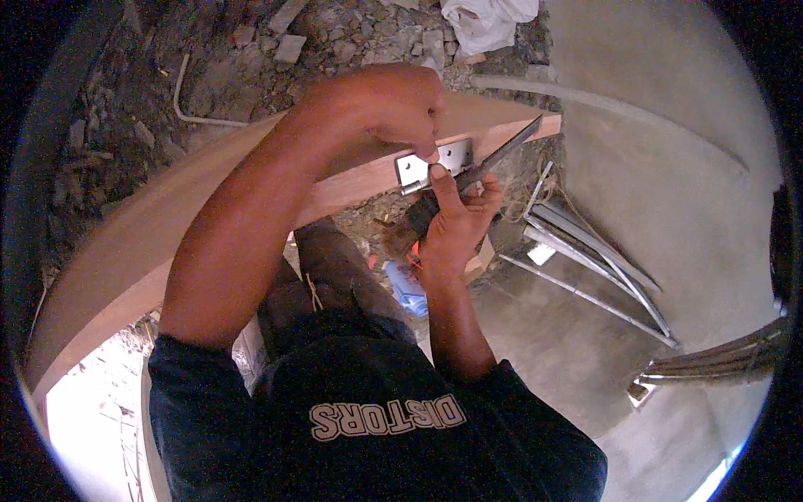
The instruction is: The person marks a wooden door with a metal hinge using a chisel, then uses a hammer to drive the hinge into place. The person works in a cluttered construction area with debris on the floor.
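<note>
A silvery metal hinge (pixel 457 156) with round holes lies against the narrow edge of a long wooden board (pixel 351 191). My left hand (pixel 410 105) reaches over the board's far side, its fingers closed and a fingertip down at the hinge. Whether it pinches something small there is hidden. From below, my right hand (pixel 460 217) comes up to the hinge with its thumb at the plate, close to the left fingertips. A long dark bar (pixel 512 151) runs between its thumb and curled fingers, slanting up to the right; its lower end is covered.
Rubble (pixel 335 54) covers the ground beyond the board, with a white sack (pixel 485 23) and a bent pale pipe (pixel 180 96). Metal bars (pixel 602 251) lean by the plastered wall (pixel 669 109) at right. A blue plastic item (pixel 406 289) lies near my legs.
</note>
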### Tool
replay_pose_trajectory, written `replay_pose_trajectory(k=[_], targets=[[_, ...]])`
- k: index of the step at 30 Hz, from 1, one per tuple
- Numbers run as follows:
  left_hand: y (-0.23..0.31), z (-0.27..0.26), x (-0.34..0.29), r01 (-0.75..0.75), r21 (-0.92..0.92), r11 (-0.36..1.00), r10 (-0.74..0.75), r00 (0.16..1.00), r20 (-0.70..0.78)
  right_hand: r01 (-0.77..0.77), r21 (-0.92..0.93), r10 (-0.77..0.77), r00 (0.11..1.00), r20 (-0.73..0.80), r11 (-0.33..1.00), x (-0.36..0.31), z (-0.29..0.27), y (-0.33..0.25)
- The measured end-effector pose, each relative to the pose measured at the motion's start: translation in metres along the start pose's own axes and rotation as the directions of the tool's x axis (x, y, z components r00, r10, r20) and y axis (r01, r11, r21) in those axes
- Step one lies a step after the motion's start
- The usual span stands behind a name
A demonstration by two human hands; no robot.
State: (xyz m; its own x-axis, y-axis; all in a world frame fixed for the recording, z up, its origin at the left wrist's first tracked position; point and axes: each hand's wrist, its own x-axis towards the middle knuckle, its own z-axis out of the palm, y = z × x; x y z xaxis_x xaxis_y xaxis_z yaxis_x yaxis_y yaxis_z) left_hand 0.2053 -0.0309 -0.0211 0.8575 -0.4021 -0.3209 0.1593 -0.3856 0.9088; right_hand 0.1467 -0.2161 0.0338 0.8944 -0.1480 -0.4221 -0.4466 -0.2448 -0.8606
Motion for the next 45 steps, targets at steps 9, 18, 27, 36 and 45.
replay_pose_trajectory(k=[9,18,27,36,45], targets=[[-0.006,-0.003,-0.003,-0.007,-0.066,0.998,0.011,0.998,0.067,0.001,0.220,0.007,0.999,-0.036,0.976,0.000,0.010,0.009],[0.000,-0.004,-0.013,-0.011,-0.057,0.998,0.012,1.000,0.008,-0.041,0.171,0.047,0.998,-0.030,0.984,-0.005,0.000,0.017],[0.008,-0.008,-0.014,-0.033,-0.009,0.999,0.032,0.988,-0.152,-0.016,0.267,0.045,0.994,-0.099,0.964,-0.020,-0.024,-0.001],[0.018,-0.012,-0.020,-0.119,-0.413,0.903,0.067,0.988,-0.139,0.119,0.268,-0.122,0.993,-0.004,0.956,0.015,-0.001,-0.027],[0.020,-0.016,-0.020,-0.039,-0.573,0.818,-0.141,0.954,-0.266,0.191,0.231,-0.185,0.982,-0.048,0.954,-0.009,0.005,-0.018]])
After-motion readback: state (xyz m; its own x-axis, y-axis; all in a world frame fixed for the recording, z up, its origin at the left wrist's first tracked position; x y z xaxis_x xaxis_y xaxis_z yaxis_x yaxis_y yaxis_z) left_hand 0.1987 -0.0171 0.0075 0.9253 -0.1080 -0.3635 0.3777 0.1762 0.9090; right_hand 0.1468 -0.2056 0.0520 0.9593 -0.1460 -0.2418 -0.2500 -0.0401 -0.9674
